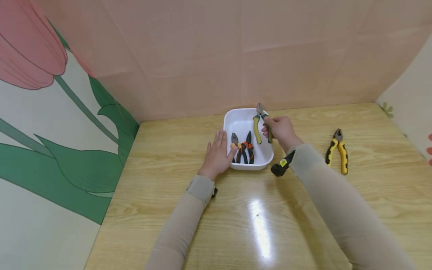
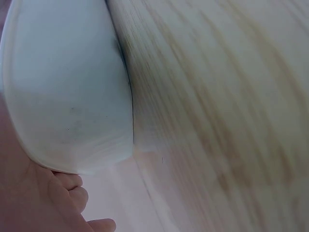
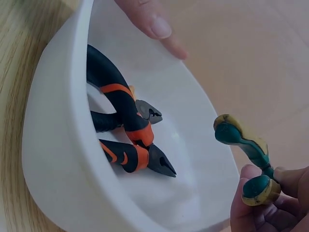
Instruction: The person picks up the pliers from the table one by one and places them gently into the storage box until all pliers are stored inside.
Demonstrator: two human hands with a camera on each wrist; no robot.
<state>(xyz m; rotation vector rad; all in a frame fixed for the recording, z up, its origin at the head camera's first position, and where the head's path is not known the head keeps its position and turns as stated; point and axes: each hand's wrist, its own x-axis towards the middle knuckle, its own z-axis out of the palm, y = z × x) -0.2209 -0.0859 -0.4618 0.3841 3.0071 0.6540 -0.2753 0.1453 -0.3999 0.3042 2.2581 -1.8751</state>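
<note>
Pale wooden tabletop [image 1: 189, 225] with visible grain and a bright glare patch near the front; behind it a plain pinkish wall [image 1: 236, 48], to the left a panel painted with a pink tulip and green leaves [image 1: 50, 123], to the right a cream panel with small flower marks. Toward the far middle of the table, a white rectangular tub [image 1: 233, 119]. Inside it, two black-and-orange pliers [image 1: 243, 148] lying close together at the near left end. Left hand [image 1: 218, 153] flat against the tub's left wall, fingers straight and relaxed, gripping nothing, one fingertip over the rim in the right wrist view. Right hand [image 1: 281, 129] raised over the tub's right side, fingers curled round green-and-yellow pliers [image 1: 260, 125], nose pointing far, handles spread and hanging over the tub's interior. Well apart on the right, black-and-yellow pliers [image 1: 338, 150] lying on the bare wood.
</note>
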